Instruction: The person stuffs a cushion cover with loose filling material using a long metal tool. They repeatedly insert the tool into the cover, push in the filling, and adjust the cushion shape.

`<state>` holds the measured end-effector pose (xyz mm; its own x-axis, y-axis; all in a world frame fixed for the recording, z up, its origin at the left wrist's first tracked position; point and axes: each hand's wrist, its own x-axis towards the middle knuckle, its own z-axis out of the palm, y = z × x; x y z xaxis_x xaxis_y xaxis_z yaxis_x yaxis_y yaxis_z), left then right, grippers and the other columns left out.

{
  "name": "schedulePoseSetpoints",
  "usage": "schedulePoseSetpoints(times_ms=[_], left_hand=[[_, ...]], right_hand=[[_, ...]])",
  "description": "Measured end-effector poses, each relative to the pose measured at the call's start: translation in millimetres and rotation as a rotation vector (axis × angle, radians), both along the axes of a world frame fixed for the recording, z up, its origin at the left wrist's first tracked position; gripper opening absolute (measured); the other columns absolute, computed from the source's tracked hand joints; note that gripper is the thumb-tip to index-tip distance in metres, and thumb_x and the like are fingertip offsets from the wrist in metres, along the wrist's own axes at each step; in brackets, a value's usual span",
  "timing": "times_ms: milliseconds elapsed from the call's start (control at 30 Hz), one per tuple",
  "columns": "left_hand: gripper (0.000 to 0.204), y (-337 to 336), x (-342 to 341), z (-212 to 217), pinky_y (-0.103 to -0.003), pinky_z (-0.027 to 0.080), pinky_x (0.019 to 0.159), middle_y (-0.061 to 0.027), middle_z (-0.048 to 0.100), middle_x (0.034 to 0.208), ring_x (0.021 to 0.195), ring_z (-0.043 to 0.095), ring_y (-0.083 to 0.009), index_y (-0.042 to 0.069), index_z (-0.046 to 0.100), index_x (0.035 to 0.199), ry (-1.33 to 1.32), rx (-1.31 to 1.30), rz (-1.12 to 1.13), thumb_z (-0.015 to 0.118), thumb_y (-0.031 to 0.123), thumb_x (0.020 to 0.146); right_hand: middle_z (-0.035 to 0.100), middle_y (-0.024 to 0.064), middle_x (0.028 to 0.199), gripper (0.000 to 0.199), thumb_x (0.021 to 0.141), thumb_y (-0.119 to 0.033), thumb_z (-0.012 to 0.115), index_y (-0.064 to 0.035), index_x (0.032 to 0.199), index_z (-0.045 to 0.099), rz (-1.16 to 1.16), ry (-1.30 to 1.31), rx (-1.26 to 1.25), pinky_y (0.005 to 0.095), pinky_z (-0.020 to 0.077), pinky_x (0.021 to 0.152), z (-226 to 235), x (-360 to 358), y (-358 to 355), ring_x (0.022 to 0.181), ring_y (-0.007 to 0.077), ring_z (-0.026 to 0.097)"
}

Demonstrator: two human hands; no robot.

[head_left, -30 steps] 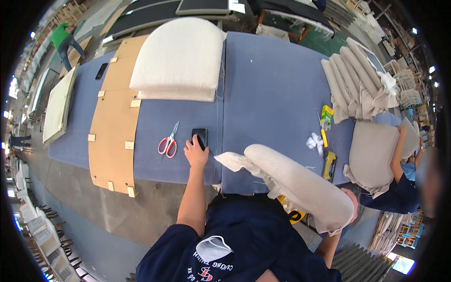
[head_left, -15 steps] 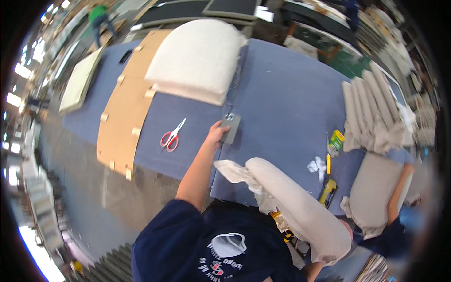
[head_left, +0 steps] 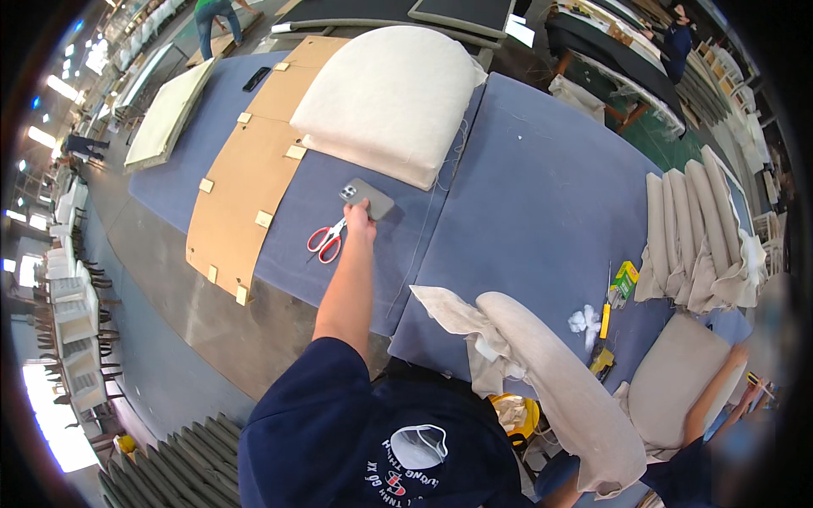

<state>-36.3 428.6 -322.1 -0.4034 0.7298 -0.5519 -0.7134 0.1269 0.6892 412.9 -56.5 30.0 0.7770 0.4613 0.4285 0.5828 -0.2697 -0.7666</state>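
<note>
"What's the left hand [head_left: 359, 222] got?"

"A grey phone [head_left: 378, 201] — the fingers pinch it by its near edge, lens side up. It's just past the fingertips, over the blue table [head_left: 542, 212]. Whether it touches down, I can't tell."

"And the scissors [head_left: 331, 234]?"

"Just left of those fingers and a little nearer the body, blades pointing toward the hand."

"What's beyond the fingers?"

"A thick white cushion [head_left: 389, 102], past the phone. Off to their left runs a brown board [head_left: 233, 169] with small pale blocks [head_left: 263, 219] on it."

"The right hand?"

"Out of my sight. The right forearm [head_left: 561, 494] goes in behind a long beige padded piece [head_left: 559, 381] — so I can't tell how its fingers stand."

"Farther right of the left fingers?"

"White stuffing [head_left: 584, 320], with a yellow tool [head_left: 605, 322] just beside it."
</note>
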Motion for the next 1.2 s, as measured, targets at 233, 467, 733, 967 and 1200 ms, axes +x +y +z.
schedulePoseSetpoints(times_ms=[233,467,733,967,1200], left_hand=[[0.039,24,-34,-4,-0.05,0.064,0.091,-0.0087,0.068,0.127,0.112,0.072,-0.0281,0.012,0.056,0.143,-0.388,0.116,-0.064,0.069,0.016,0.107],[0.038,-37,67,30,-0.045,0.059,0.093,-0.0054,0.075,0.118,0.102,0.073,-0.0239,0.012,0.066,0.136,-0.106,0.124,-0.252,0.079,0.021,0.101],[0.069,-18,176,28,-0.038,0.056,0.099,-0.0131,0.076,0.128,0.115,0.072,-0.0241,0.0,0.065,0.144,0.752,0.025,-0.778,0.093,0.016,0.083],[0.076,71,205,35,-0.048,0.053,0.109,-0.0198,0.069,0.143,0.131,0.066,-0.0383,0.009,0.062,0.151,1.42,-0.062,-0.784,0.087,0.04,0.086],[0.106,15,238,34,-0.057,0.042,0.118,-0.0165,0.047,0.161,0.147,0.046,-0.0425,0.014,0.035,0.167,1.709,0.111,-0.884,0.092,0.042,0.083]], right_hand=[[0.076,0.0139,0.106,0.041,0.09,-0.028,0.076,0.004,0.116,0.071,-0.028,0.038,-0.021,0.0351,0.0596,0.087,-11,-17,-18,0.095,0.0243,0.074],[0.075,0.0133,0.106,0.042,0.09,-0.028,0.077,0.0037,0.116,0.072,-0.023,0.023,-0.003,0.0346,0.0593,0.086,0,-17,1,0.095,0.0237,0.073],[0.075,0.0126,0.106,0.042,0.089,-0.029,0.077,0.0033,0.116,0.072,-0.05,0.056,0.036,0.034,0.059,0.086,14,-10,9,0.094,0.0229,0.073],[0.075,0.012,0.106,0.042,0.089,-0.029,0.077,0.003,0.116,0.072,-0.069,0.129,0.046,0.0335,0.0588,0.085,27,-9,16,0.094,0.0222,0.073],[0.074,0.0115,0.107,0.042,0.088,-0.028,0.077,0.0026,0.116,0.071,-0.086,0.142,0.043,0.033,0.0583,0.086,35,-17,26,0.095,0.0214,0.072]])
